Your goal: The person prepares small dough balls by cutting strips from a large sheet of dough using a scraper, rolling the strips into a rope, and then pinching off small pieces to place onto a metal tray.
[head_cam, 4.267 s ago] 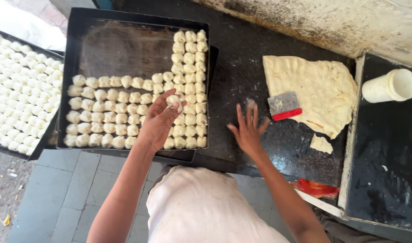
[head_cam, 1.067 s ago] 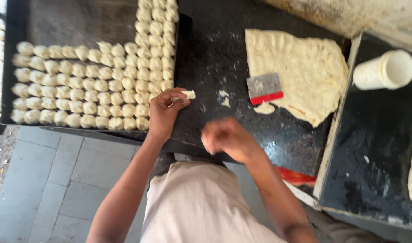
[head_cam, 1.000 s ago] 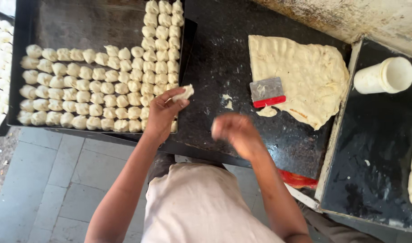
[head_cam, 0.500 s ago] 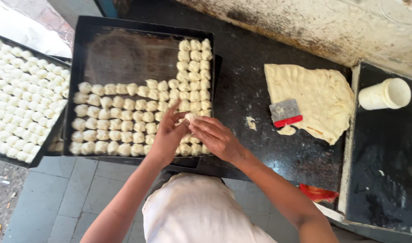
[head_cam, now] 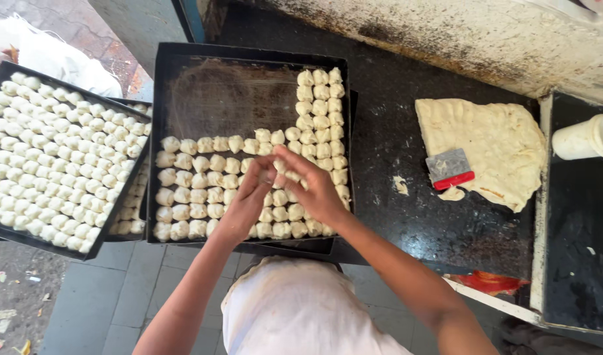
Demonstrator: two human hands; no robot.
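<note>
A black baking tray (head_cam: 183,69) lies on the dark counter, holding rows of small pale dough pieces (head_cam: 196,197). Both my hands hover over the filled part of the tray. My left hand (head_cam: 249,197) and my right hand (head_cam: 312,187) meet fingertip to fingertip around one small dough piece (head_cam: 275,164) just above the rows. To the right on the counter lies a flat sheet of dough (head_cam: 495,148) with a red-handled metal scraper (head_cam: 449,169) resting on its left edge.
A second black tray (head_cam: 25,240) packed with dough pieces sits at the left. A white cup (head_cam: 587,137) stands on a black tray (head_cam: 577,263) at the right. Dough scraps (head_cam: 400,185) lie on the counter. A rough whitish wall (head_cam: 459,39) runs behind. Grey floor tiles (head_cam: 91,309) lie below.
My hands have moved from the counter by the dough sheet back over the tray, and both now close together on one small piece. The view has shifted left.
</note>
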